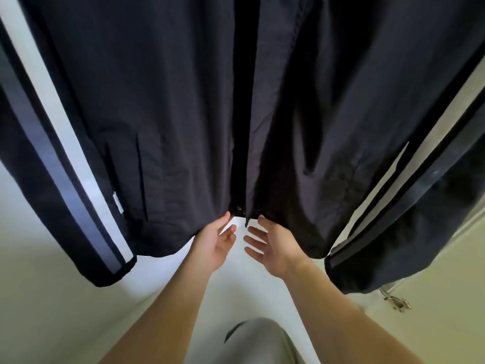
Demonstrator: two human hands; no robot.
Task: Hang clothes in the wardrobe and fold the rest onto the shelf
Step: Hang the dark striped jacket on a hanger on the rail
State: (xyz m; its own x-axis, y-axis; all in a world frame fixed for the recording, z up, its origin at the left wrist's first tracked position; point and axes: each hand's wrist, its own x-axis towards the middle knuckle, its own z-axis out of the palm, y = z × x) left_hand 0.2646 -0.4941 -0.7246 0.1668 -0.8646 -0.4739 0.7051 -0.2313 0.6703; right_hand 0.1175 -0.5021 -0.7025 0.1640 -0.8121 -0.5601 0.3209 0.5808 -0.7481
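A dark navy jacket with grey and white stripes down both sleeves hangs in front of me and fills the upper view; its front is open down the middle. My left hand reaches up under the left half of the hem, fingers relaxed, thumb tip at the fabric edge. My right hand is just under the right half of the hem near the zipper end, fingers spread and straight. Neither hand grips the cloth. The hanger and rail are out of view.
The white wardrobe floor lies below the jacket. A door edge with a metal hinge stands at the lower right. My grey trouser leg shows at the bottom.
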